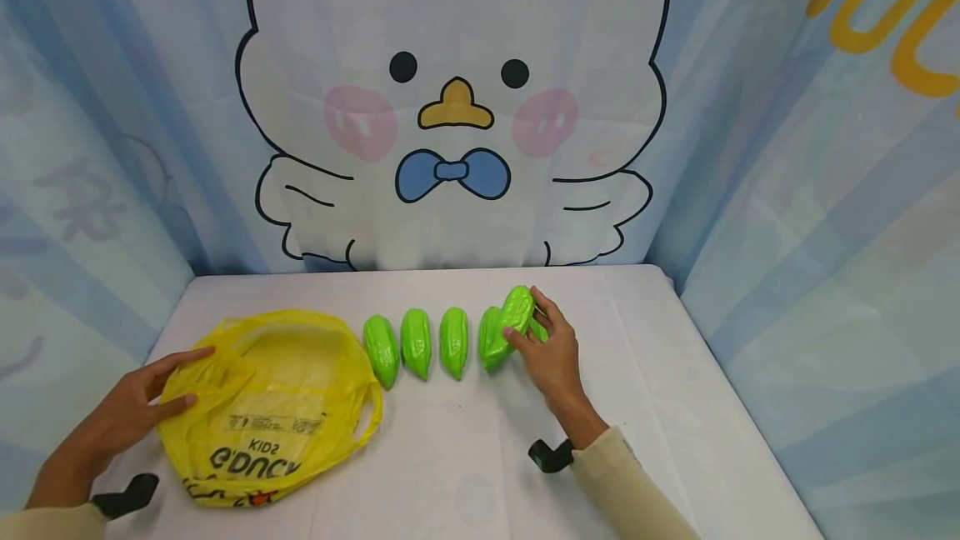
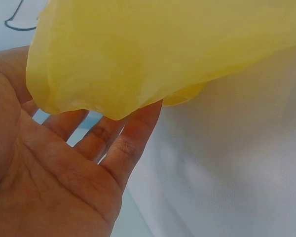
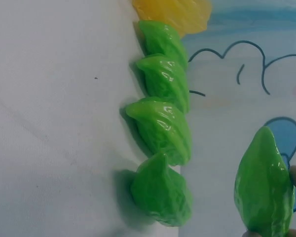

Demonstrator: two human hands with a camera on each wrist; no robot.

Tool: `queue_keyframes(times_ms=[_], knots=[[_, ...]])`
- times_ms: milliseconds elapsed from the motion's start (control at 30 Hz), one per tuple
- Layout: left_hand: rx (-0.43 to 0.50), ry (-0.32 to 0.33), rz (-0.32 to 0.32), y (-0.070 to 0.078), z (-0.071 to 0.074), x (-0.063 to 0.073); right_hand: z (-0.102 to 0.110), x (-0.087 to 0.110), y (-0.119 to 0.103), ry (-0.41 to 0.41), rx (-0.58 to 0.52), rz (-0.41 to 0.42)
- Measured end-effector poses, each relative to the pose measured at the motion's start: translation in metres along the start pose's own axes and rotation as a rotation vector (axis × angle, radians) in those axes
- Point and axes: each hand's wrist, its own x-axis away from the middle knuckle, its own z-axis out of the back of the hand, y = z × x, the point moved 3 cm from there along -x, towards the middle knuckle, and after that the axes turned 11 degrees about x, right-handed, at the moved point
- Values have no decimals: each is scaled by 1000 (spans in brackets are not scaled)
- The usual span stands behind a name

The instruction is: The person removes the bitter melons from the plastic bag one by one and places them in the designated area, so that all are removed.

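Observation:
In the head view, my right hand (image 1: 553, 357) pinches a glossy green toy vegetable (image 1: 517, 311), ridged and tapered, between thumb and fingers. It is raised and overlaps a similar green toy (image 1: 491, 340) in the row. More green shows behind the fingers. From the right wrist, the held toy (image 3: 264, 185) points up, with fingertips at its side and base. My left hand (image 1: 138, 407) rests on the left edge of a yellow plastic bag (image 1: 285, 373) with black print. In the left wrist view, the fingers (image 2: 130, 143) are extended and their tips hide behind the bag's film (image 2: 123, 59).
Three more green toys (image 1: 453, 342) lie in a row between the bag and my right hand. The bag's looped handle (image 1: 371, 415) faces them. A white cloth (image 1: 465, 473) covers the table, and a printed curtain (image 1: 457, 223) with a cartoon bird stands behind it.

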Motion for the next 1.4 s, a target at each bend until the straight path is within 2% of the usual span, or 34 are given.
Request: queue_keyframes(times_ms=[600, 1400], knots=[[8, 3, -35, -3, -1, -1, 28, -4, 16, -17, -5, 4], [0, 5, -28, -3, -2, -2, 65, -16, 34, -10, 93, -94]])
